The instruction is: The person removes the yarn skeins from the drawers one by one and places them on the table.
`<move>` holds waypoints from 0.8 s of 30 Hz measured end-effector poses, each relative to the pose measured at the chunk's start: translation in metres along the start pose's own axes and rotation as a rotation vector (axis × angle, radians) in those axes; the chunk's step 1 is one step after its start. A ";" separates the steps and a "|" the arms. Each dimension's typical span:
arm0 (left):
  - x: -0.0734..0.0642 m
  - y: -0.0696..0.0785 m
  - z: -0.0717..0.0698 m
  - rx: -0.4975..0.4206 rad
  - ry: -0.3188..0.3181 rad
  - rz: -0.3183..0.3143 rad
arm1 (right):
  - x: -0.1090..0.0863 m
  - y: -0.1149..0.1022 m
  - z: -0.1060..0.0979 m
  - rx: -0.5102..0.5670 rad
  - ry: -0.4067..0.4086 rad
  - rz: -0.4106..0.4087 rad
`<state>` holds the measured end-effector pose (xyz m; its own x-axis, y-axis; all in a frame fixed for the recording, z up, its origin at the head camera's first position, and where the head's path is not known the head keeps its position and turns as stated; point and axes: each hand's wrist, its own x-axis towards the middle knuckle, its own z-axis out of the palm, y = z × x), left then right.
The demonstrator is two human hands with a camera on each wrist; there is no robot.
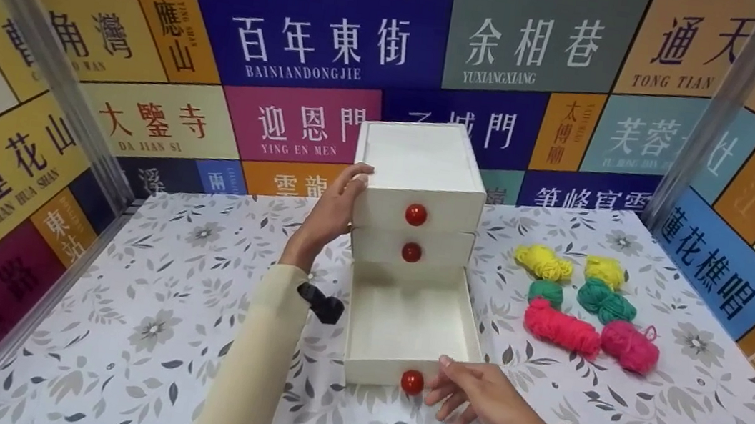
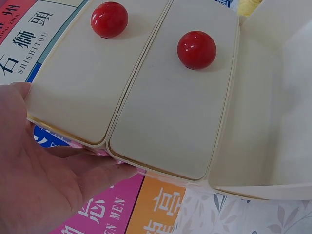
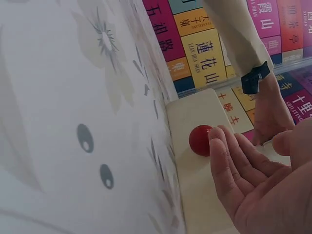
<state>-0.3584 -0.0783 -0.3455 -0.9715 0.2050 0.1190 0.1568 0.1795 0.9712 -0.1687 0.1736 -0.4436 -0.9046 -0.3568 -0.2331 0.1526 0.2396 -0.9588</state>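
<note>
A white drawer cabinet (image 1: 420,156) with three stacked drawers and red knobs stands on the table. My left hand (image 1: 333,210) grips its upper left side, with one fingertip over the top edge and other fingers along the side (image 2: 105,180). The bottom drawer (image 1: 411,317) is pulled out, and its inside looks bare. The two upper drawers are closed. Beside the red knob (image 1: 412,382) of the bottom drawer is my right hand (image 1: 481,394), fingers loosely extended, a fingertip at the front rim. In the right wrist view, those fingertips lie close against the knob (image 3: 200,140).
To the right of the cabinet lie several yarn skeins: yellow (image 1: 544,262), green (image 1: 606,301), red (image 1: 561,327) and pink (image 1: 630,346). A flowered cloth (image 1: 193,305) covers the table. Panels with lettering (image 1: 320,36) stand behind and at both sides.
</note>
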 end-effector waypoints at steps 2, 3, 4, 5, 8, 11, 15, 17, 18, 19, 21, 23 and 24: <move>0.000 0.000 0.000 -0.008 -0.002 0.000 | 0.001 0.003 0.004 -0.037 -0.020 0.022; 0.000 0.000 0.000 -0.006 -0.001 -0.001 | 0.001 0.005 0.007 -0.054 -0.027 0.029; 0.000 0.000 0.000 -0.001 -0.001 -0.001 | 0.001 0.006 0.009 -0.063 -0.034 0.030; 0.000 -0.001 0.000 0.003 -0.001 0.000 | 0.002 0.006 0.010 -0.076 -0.039 0.037; 0.000 -0.001 0.000 0.008 -0.003 0.013 | 0.003 0.008 0.015 -0.090 -0.061 0.070; 0.000 -0.003 0.000 0.014 -0.009 0.029 | 0.006 0.009 0.017 -0.051 -0.126 0.114; 0.000 -0.004 0.000 0.022 -0.010 0.035 | 0.011 0.012 0.018 0.128 -0.238 0.186; 0.000 -0.004 -0.001 0.019 -0.005 0.034 | 0.014 0.014 0.018 0.230 -0.260 0.214; 0.000 -0.003 -0.001 0.015 -0.002 0.034 | 0.016 0.014 0.019 0.271 -0.263 0.227; 0.000 -0.003 -0.001 0.012 0.000 0.034 | 0.017 0.015 0.019 0.299 -0.260 0.231; 0.000 -0.002 -0.001 0.005 -0.001 0.032 | 0.020 0.016 0.021 0.324 -0.248 0.227; 0.000 -0.001 -0.001 0.003 -0.001 0.031 | 0.021 0.017 0.024 0.325 -0.233 0.221; 0.000 -0.001 -0.001 0.001 -0.001 0.031 | 0.022 0.017 0.025 0.322 -0.225 0.217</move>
<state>-0.3585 -0.0791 -0.3466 -0.9660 0.2114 0.1488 0.1871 0.1744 0.9668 -0.1759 0.1473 -0.4690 -0.7344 -0.5250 -0.4302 0.4779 0.0502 -0.8770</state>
